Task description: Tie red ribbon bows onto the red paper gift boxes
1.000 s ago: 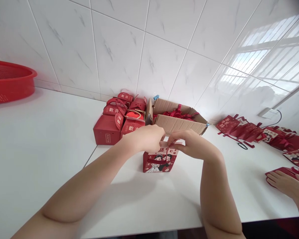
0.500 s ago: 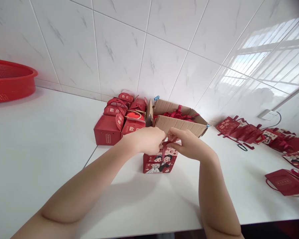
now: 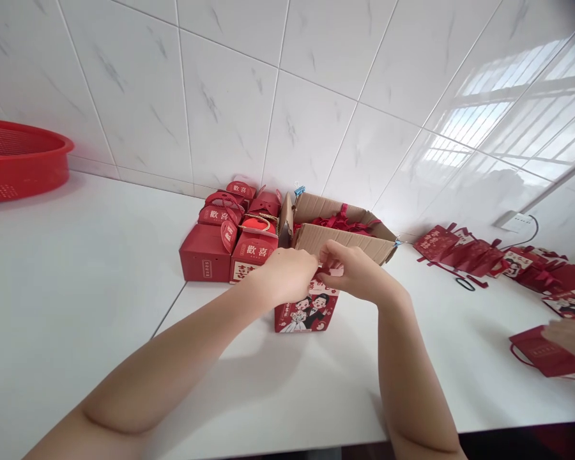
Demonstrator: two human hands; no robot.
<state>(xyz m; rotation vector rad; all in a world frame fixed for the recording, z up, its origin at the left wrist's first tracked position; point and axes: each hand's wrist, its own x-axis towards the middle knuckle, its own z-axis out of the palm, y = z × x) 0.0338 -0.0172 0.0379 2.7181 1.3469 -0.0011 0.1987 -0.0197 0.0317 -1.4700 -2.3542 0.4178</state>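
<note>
A small red gift box (image 3: 301, 314) with a printed bride and groom stands upright on the white table. My left hand (image 3: 294, 275) is closed at the box's top, with its fingertips mostly hidden behind the hand. My right hand (image 3: 353, 273) meets it there, thumb and fingers pinched together. Both hands grip a dark red ribbon (image 3: 322, 271), of which only a short bit shows between the fingers. Right behind them is an open cardboard carton (image 3: 345, 237) holding a heap of red ribbons (image 3: 338, 222).
Several red gift boxes (image 3: 206, 252) are grouped left of the carton. A red plastic basket (image 3: 26, 169) sits far left. To the right lie black-handled scissors (image 3: 464, 283) and more red boxes (image 3: 479, 254). Another person's hand (image 3: 572, 338) is over a red box (image 3: 531, 348) at the right edge.
The ribbon end that hung over the box front is now out of sight. My hands stay together at the box top. The other person's hand has come in over the box at right.
</note>
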